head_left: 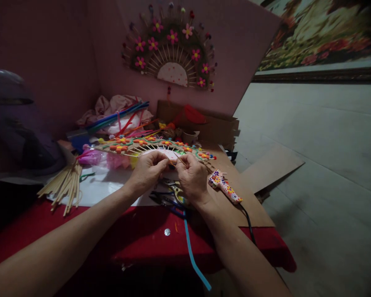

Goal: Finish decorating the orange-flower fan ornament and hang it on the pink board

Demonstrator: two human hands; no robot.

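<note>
A half-round fan (132,142) of thin sticks, trimmed with orange flowers, green cord and colored beads along its arc, stands tilted in front of me. Its pale center piece (158,154) shows just behind my fingers. My left hand (150,171) is closed, thumb and forefinger pinched at the lower edge of that center piece. Close beside it, my right hand (192,175) is also closed, with a thin brown strand (181,160) rising from its fingertips. A bit of orange shows between the two hands, too small to make out.
Pliers (177,193) and blue-handled scissors (170,205) lie beneath my hands. A flower-patterned glue gun (225,186) rests on cardboard (250,212) at right. Bundled sticks (63,187) lie left. A blue pipe cleaner (191,251) hangs over the front edge. Another fan (173,49) is behind.
</note>
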